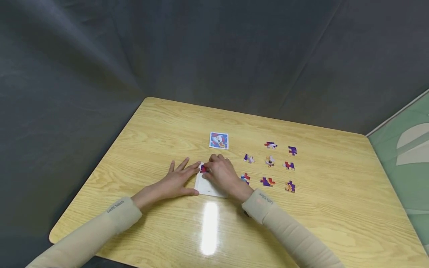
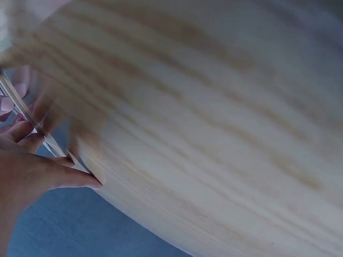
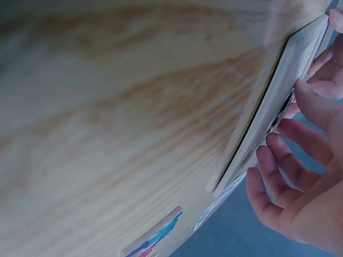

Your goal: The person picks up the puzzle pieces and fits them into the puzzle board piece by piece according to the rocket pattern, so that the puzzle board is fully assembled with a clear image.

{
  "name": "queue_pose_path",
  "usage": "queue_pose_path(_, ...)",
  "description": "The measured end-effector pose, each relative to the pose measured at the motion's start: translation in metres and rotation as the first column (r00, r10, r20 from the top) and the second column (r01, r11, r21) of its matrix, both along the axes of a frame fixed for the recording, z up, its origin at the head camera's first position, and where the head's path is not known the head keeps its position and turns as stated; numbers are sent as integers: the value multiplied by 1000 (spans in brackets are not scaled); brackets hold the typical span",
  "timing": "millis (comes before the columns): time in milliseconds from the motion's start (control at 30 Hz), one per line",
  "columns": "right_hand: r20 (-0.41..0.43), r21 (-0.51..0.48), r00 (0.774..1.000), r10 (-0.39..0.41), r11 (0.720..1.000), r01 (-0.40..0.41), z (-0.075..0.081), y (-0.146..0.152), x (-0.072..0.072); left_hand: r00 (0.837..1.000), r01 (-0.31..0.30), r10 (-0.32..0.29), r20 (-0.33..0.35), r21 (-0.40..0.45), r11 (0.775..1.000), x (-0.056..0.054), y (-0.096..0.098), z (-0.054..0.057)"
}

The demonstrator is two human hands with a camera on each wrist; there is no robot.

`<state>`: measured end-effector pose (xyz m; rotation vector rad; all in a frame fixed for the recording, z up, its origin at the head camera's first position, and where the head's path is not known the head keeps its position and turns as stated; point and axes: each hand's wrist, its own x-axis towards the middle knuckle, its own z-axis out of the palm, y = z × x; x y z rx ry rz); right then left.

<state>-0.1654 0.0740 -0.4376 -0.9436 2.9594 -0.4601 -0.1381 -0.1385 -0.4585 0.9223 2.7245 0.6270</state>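
A white square puzzle tray (image 1: pixel 208 188) lies flat on the table between the two hands. In its upper left corner shows a red and purple jigsaw piece (image 1: pixel 203 169). My right hand (image 1: pixel 223 175) reaches over the tray from the right, thumb and bent fingertips at that piece, and covers part of it. Along the tray's left edge my left hand (image 1: pixel 177 183) steadies it with spread, straight fingers, the thumb at the near corner. In the right wrist view, the right thumb and forefinger meet the tray (image 3: pixel 262 118) while the other fingers curl loosely.
Several loose jigsaw pieces (image 1: pixel 267 181) lie in rough rows right of the tray; one blue and red piece (image 1: pixel 245 178) sits close to the right wrist. A small picture card (image 1: pixel 219 140) with a white character lies beyond the tray. Dark cloth (image 1: pixel 214 56) hangs behind the table.
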Motion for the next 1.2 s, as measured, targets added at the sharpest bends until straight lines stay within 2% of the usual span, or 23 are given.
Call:
queue_pose_path(167,-13,-8,1000,-6,1000,6,2,-2,2,1000,-2,2,7,-2,1000,-1,0,-3)
queue_pose_path(533,39,23,999,9,1000,-10,1,-9,3,1000,-21,21,-10,16,1000,2,-7,-15)
queue_pose_path(667,54,38,999,-6,999,3,6,-3,5,1000,-3,4,-28,23,1000,-2,-3,-17)
queue_pose_path(767,23,24,1000,-20,1000,20,14,6,2,1000,3,-2,-27,34,999,-4,-1,-16)
queue_pose_path(867,-40,-34,998,-47,998,46,25,26,-7,1000,8,-7,-20,41,999,-4,1,-14)
queue_pose_path(933,-49,-86,994,-95,992,90,32,46,-15,1000,15,-14,-18,45,999,-5,3,-14)
queue_pose_path(1067,31,-172,971,-235,956,237,35,97,-37,1000,27,-27,-13,39,999,-7,5,-12)
queue_pose_path(1200,78,-204,935,-347,912,355,24,149,-57,999,31,-31,-7,32,999,-6,6,-11)
